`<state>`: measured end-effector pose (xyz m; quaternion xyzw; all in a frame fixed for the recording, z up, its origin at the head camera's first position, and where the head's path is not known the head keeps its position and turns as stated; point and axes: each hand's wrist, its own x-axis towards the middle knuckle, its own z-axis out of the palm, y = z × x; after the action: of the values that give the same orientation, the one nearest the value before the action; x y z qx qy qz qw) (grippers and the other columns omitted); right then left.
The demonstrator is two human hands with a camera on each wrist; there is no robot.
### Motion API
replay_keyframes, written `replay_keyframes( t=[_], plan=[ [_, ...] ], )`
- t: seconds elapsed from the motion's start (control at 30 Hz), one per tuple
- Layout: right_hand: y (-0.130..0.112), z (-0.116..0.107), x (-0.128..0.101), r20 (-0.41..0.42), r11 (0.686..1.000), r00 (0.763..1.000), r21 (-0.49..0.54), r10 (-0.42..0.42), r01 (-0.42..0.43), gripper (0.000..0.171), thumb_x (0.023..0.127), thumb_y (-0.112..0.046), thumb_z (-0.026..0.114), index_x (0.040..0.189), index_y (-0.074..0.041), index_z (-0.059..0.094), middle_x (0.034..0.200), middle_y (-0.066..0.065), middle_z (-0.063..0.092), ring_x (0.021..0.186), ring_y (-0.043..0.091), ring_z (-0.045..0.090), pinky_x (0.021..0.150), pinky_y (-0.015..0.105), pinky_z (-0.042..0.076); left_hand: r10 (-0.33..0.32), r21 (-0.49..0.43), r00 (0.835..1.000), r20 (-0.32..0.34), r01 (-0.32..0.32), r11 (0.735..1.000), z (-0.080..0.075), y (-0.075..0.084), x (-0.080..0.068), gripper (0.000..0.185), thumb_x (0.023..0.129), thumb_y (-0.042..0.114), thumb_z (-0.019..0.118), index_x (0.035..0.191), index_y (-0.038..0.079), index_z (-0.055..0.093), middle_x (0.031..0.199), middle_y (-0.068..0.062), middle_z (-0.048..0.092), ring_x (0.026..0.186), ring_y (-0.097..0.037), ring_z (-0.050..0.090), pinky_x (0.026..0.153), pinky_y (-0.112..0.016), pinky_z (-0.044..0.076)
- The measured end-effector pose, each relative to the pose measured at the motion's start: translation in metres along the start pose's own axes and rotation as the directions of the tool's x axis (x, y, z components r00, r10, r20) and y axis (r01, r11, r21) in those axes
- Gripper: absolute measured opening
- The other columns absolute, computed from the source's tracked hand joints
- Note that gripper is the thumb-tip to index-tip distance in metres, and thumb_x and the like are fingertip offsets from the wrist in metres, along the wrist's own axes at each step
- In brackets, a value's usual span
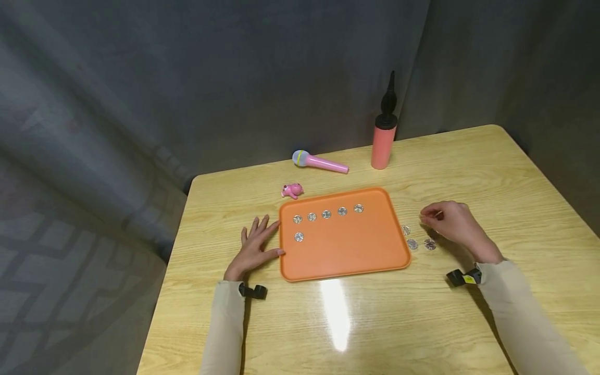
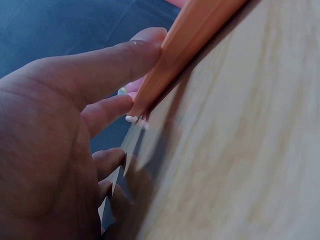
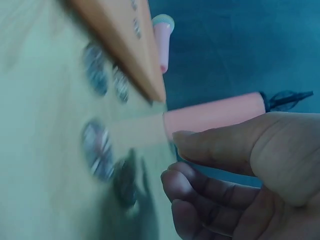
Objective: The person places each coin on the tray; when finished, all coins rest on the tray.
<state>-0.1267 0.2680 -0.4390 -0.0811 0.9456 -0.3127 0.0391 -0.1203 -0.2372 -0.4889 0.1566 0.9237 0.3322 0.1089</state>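
Seen from the head camera, a person sits at a pale wooden worktop (image 1: pixel 492 172) with an orange tray (image 1: pixel 347 250) between the arms. The left hand (image 1: pixel 255 249) lies flat, fingers straight and spread, against the tray's left edge. Six silver discs (image 1: pixel 326 214) sit in the tray, five in a row and one beneath. The right hand (image 1: pixel 450 221) hovers with curled fingers just right of the tray, above three loose discs (image 1: pixel 412 244) on the worktop; whether it pinches a disc cannot be told. A pink microphone toy (image 1: pixel 320 162), a small pink figure (image 1: pixel 292 190) and a salmon pump (image 1: pixel 384 140) stand behind.

From the left wrist, straight fingertips (image 2: pixel 142 47) press the tray rim (image 2: pixel 190 45).

From the right wrist, blurred, the thumb and fingers (image 3: pixel 220 147) curl close together beside the loose discs (image 3: pixel 97 147); nothing is plainly held. The discs look thin and flat, so a pinch could well slip, and a nudge from the left hand could shift the tray and scatter the row.
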Motion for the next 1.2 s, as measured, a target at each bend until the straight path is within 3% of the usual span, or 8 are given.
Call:
replay_keyframes(
  t=[0.3,0.53,0.7,0.87,1.2],
  plan=[
    [0.022,0.003,-0.014,-0.019,0.996,0.999,-0.087,-0.037,0.036,0.023,0.086,-0.015,0.078,0.099,0.004,0.075,0.086,0.016,0.075,0.074,0.020,0.067,0.068,0.037,0.052,0.009,-0.007,1.000,-0.005,-0.009,1.000,0.000,0.000,0.000,0.082,0.087,0.045,0.074,0.157,0.027,0.035,0.170,-0.014,0.012,0.158,-0.040,-0.006,0.119,-0.069,-0.014],
    [0.022,0.004,-0.018,-0.020,0.993,0.999,-0.111,-0.038,0.036,0.029,0.086,-0.017,0.078,0.103,0.006,0.073,0.086,0.017,0.073,0.075,0.023,0.064,0.065,0.040,0.052,0.004,-0.009,1.000,-0.008,-0.004,1.000,-0.001,0.001,0.000,0.081,0.087,0.044,0.074,0.157,0.027,0.035,0.170,-0.012,0.012,0.158,-0.039,-0.006,0.119,-0.067,-0.015],
    [0.025,0.005,-0.021,-0.091,0.988,0.995,-0.154,-0.046,0.032,0.023,0.086,-0.012,0.076,0.100,0.006,0.073,0.083,0.018,0.074,0.074,0.030,0.069,0.067,0.050,0.054,0.005,-0.007,1.000,-0.010,-0.005,1.000,0.000,0.002,0.000,0.081,0.087,0.043,0.075,0.156,0.026,0.036,0.170,-0.014,0.012,0.158,-0.041,-0.005,0.119,-0.069,-0.014],
    [0.027,0.006,-0.022,-0.128,0.986,0.989,-0.157,-0.071,0.051,0.020,0.084,-0.009,0.078,0.097,0.006,0.073,0.081,0.016,0.074,0.073,0.030,0.069,0.069,0.052,0.054,-0.001,-0.003,1.000,-0.007,0.001,1.000,0.000,0.001,0.000,0.082,0.087,0.040,0.075,0.157,0.028,0.035,0.171,-0.011,0.011,0.158,-0.038,-0.007,0.120,-0.066,-0.016],
    [0.017,0.009,-0.023,-0.104,0.984,0.994,-0.176,-0.022,0.003,0.017,0.083,-0.004,0.078,0.096,0.007,0.073,0.084,0.022,0.074,0.075,0.035,0.070,0.070,0.054,0.055,-0.010,0.002,1.000,0.000,0.010,1.000,0.000,0.000,-0.001,0.083,0.087,0.042,0.075,0.157,0.029,0.033,0.171,-0.010,0.010,0.159,-0.037,-0.007,0.120,-0.065,-0.016]
  ],
)
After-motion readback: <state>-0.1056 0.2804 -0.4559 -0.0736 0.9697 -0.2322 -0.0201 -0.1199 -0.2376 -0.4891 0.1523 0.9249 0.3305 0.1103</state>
